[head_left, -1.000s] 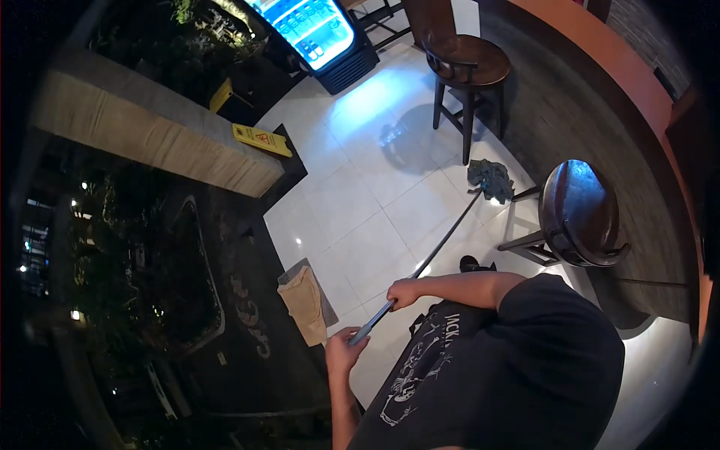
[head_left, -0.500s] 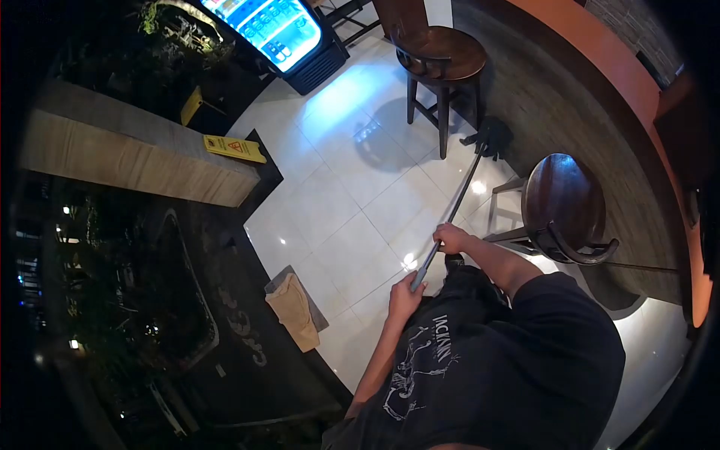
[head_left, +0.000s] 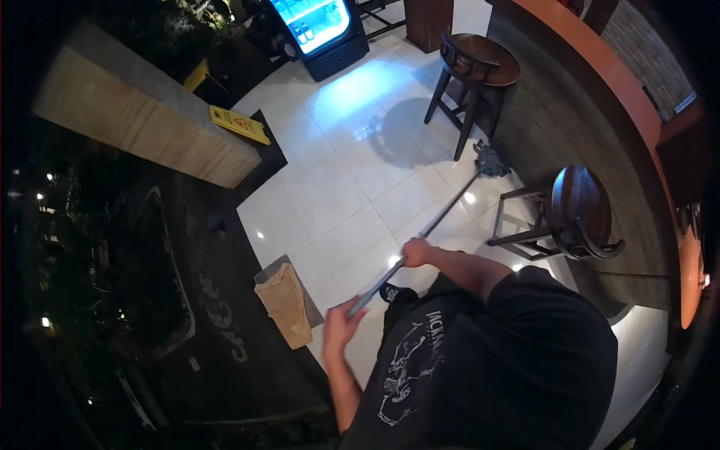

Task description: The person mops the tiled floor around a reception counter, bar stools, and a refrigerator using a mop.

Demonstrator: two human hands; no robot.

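A mop (head_left: 442, 214) slants across the tiled floor, its dark grey stringy head (head_left: 492, 160) lying by the base of the curved bar counter. My right hand (head_left: 416, 252) is wrapped round the middle of the handle. Around the grey upper end of the same handle, my left hand (head_left: 343, 322) is closed, lower in the view and nearer my body. The mop head rests between two wooden bar chairs, a farther chair (head_left: 480, 61) and a nearer chair (head_left: 579, 206).
Along the right curves the bar counter (head_left: 592, 142). A lit drinks fridge (head_left: 322, 34) stands at the back. A yellow warning sign (head_left: 240, 124) leans by a stone pillar (head_left: 150, 112). Left of me, a tan cloth (head_left: 285, 304) lies on a grey mat beside dark planting.
Both hands have drawn the mop handle back toward the lower left. The mop head has shifted slightly away from the counter base, and the camera view has turned a little.
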